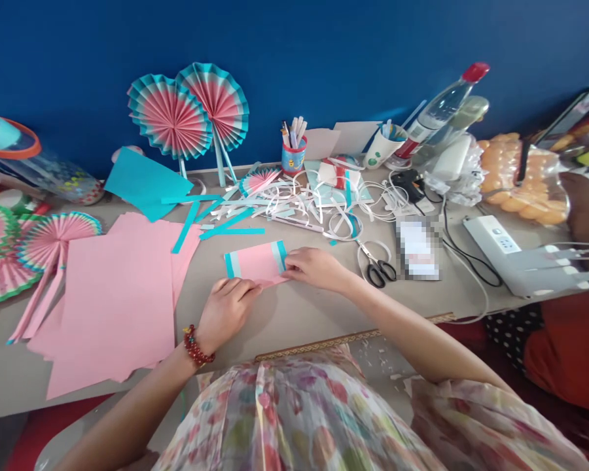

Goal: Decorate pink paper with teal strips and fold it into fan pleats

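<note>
A small pink paper sheet [256, 263] with teal and white strips along its two short ends lies on the grey table [294, 314]. My left hand [226, 309] pinches its near left edge, fingers curled on the paper. My right hand [314, 268] presses and grips its right end by the teal strip. A red bead bracelet [195, 347] sits on my left wrist.
A stack of pink sheets [112, 301] lies left, teal paper [144, 183] behind it. Finished paper fans [189, 114] lean on the blue wall; more fans [10, 255] lie far left. Paper strips [265, 209], scissors [377, 265], a pen cup [293, 154], a power strip [510, 255] and a bottle [442, 108] crowd the right.
</note>
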Demonstrator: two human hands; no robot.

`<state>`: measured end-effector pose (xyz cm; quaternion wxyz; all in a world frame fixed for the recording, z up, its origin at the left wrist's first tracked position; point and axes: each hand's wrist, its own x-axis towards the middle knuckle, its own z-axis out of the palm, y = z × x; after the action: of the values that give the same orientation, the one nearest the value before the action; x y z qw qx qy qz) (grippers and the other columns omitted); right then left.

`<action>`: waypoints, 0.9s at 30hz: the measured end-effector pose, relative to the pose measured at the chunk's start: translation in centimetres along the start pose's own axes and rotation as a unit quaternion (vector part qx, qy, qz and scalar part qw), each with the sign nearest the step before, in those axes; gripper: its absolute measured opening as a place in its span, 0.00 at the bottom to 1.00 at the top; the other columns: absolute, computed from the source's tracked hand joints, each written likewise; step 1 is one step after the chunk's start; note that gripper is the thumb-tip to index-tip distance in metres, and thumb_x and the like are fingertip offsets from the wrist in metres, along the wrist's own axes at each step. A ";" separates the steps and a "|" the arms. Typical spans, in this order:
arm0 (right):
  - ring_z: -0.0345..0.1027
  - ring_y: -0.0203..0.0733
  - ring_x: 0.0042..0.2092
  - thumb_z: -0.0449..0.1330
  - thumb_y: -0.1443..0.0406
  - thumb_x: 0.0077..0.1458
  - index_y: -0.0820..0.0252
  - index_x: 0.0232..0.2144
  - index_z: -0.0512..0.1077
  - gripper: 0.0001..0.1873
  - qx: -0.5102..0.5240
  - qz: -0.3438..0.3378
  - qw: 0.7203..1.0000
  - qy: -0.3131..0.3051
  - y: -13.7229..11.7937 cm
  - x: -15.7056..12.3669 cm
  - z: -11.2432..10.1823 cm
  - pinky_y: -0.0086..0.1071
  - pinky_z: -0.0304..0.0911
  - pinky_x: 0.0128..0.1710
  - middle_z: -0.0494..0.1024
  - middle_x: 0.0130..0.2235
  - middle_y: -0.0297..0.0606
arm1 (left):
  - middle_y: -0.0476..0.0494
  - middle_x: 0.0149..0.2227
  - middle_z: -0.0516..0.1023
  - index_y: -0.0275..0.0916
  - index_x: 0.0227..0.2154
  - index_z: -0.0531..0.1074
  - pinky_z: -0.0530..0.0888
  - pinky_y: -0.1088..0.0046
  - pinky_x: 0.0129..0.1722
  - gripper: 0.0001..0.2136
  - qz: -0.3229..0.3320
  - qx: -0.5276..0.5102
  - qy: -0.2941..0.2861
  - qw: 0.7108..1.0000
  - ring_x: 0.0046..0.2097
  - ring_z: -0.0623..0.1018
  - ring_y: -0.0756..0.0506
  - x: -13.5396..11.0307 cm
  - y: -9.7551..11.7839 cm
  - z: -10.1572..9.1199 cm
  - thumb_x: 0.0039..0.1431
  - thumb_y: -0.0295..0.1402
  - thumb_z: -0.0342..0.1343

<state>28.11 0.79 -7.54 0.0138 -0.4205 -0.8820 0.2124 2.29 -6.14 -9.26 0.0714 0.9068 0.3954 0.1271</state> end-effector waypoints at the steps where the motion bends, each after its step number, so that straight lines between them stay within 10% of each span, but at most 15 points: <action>1: 0.66 0.39 0.37 0.58 0.58 0.63 0.60 0.30 0.73 0.13 0.004 0.002 1.000 0.003 0.0 0.0 0.1 0.29 0.50 0.35 0.76 0.34 0.37 | 0.44 0.43 0.79 0.40 0.49 0.73 0.65 0.63 0.42 0.13 0.002 0.002 0.003 1.000 0.43 0.75 0.44 0.0 0.0 0.0 0.66 0.25 0.48; 27: 0.64 0.40 0.38 0.52 0.56 0.67 0.59 0.37 0.76 0.16 -0.134 -0.096 0.986 0.019 0.8 0.0 1.7 0.32 0.52 0.38 0.75 0.37 0.40 | 0.42 0.44 0.78 0.41 0.50 0.74 0.67 0.64 0.44 0.15 0.009 0.007 0.006 1.000 0.44 0.75 0.43 -0.3 -0.3 0.2 0.67 0.26 0.47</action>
<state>28.31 0.65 -9.37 -0.0055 -0.3359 -0.9383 0.0821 1.93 -6.16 -9.61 0.0615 0.9098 0.3890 0.1307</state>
